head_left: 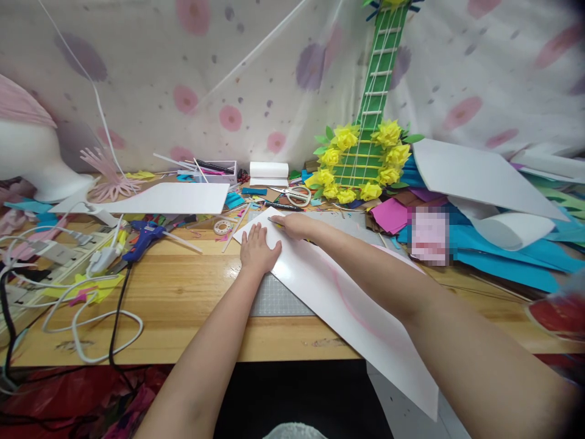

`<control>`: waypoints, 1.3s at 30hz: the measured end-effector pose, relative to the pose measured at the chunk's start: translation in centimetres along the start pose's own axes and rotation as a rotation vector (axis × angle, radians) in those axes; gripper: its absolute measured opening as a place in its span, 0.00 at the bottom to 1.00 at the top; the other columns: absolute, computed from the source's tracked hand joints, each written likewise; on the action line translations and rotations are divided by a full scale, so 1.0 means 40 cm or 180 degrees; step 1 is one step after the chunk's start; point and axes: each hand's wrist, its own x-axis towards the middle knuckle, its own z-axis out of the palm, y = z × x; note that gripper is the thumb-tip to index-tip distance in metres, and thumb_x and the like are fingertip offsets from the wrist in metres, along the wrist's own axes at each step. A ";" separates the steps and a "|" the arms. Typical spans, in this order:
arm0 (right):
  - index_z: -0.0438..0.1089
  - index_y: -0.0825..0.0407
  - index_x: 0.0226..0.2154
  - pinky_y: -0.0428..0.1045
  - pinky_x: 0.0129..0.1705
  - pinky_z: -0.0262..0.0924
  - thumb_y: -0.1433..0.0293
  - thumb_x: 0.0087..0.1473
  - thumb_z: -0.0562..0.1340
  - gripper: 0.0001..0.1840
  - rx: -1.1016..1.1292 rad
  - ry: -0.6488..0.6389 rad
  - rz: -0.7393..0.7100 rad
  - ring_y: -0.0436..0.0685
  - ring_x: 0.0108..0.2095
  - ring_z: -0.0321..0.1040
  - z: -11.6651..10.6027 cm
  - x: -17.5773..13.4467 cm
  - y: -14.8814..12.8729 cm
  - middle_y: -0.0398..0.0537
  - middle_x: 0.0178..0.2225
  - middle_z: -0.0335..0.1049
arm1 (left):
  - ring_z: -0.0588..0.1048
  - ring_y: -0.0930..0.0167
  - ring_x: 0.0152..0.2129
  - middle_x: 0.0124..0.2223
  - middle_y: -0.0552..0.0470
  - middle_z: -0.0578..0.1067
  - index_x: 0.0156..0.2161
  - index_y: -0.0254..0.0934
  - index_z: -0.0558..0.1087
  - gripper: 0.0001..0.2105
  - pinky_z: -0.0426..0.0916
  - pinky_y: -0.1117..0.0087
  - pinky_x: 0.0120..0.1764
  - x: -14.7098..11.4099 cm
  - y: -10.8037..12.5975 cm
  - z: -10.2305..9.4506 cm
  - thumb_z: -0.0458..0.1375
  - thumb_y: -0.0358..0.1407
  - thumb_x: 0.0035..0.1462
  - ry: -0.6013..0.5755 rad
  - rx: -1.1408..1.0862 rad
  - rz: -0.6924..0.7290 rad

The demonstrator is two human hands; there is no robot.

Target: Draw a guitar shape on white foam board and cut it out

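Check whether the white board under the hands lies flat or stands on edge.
Flat: the white board lies across the grey mat, the left hand spread on top, the board's near end overhanging the table.

Board (311, 268) across the cutting mat (281, 299), glue gun (143, 239) to its left, scissors (298, 196) behind, guitar (365, 149) right of them.

Left hand (259, 249): bare, slim fingers
Right hand (297, 225): bare, like the wrist
Forearms (205, 335): uncovered, smooth
Clothing (293, 431): pale grey, round-edged, against black; probably a top, too cut off to be sure
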 end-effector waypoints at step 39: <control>0.46 0.51 0.64 0.50 0.40 0.58 0.66 0.61 0.44 0.29 0.0137 0.0019 -0.0023 0.63 0.45 0.69 0.033 -0.100 0.013 0.61 0.48 0.69 | 0.51 0.65 0.62 0.64 0.46 0.55 0.58 0.35 0.61 0.28 0.41 0.59 0.63 0.000 0.002 -0.004 0.47 0.49 0.55 -0.0015 -0.0006 -0.0031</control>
